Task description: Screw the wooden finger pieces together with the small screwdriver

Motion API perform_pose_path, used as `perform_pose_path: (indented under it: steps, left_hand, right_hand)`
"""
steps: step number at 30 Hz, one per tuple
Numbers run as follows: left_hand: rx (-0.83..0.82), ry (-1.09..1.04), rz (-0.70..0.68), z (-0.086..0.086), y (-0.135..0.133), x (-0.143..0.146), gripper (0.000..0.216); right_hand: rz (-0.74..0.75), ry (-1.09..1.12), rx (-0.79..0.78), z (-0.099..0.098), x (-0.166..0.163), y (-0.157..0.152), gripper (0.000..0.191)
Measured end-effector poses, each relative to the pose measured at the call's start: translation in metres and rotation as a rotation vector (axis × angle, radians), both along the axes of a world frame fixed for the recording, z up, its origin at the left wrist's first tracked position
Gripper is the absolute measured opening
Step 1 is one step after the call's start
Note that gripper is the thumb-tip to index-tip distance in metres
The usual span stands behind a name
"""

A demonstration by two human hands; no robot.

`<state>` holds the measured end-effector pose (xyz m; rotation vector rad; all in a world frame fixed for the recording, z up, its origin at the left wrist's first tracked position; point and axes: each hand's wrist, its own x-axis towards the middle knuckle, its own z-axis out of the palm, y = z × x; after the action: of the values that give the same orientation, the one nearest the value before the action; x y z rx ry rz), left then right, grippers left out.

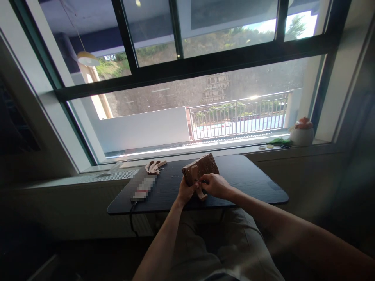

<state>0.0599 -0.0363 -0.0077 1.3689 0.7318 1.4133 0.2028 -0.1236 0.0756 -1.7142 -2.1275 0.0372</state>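
Over the near edge of the black wood-grain tabletop [252, 183], a brown ridged block [208, 166] was held up at a tilt, its long upper edge climbing toward two o'clock. The sides looked rough and grooved, dark brown with lighter streaks. Against its near face stood a paler wooden piece [194, 171], smooth and narrow, with a foot hooking out toward four o'clock (its middle was hidden behind fingers). The block lay at one o'clock from the left hand [186, 191], which was clamped on its lower corner, and at ten o'clock from the right hand [216, 185]. That hand's fingers were bunched at the wooden piece, just off its nine o'clock side; whether they pinched anything was too small to tell. Well apart, at ten o'clock from the left hand, sat a cluster of pale wooden parts [154, 167].
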Motion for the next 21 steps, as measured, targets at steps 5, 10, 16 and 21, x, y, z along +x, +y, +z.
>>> perform_pose_path:
  steps: [5, 10, 16, 21]
  left_hand:
    - [0.017, 0.023, 0.026, 0.0, 0.0, -0.001, 0.051]
    - [0.011, 0.052, 0.07, 0.004, -0.003, -0.002, 0.045]
    - [0.011, 0.06, 0.051, 0.0, 0.0, -0.003, 0.053]
    - [0.031, 0.051, 0.004, -0.005, 0.003, -0.001, 0.056]
  right_hand:
    - [0.099, -0.419, 0.118, 0.003, -0.01, -0.009, 0.023]
    - [0.176, -0.43, 0.134, -0.004, -0.02, -0.011, 0.024]
    - [0.05, -0.224, 0.059, -0.002, -0.01, -0.001, 0.026]
    - [0.018, -0.094, 0.012, 0.001, 0.003, 0.009, 0.028]
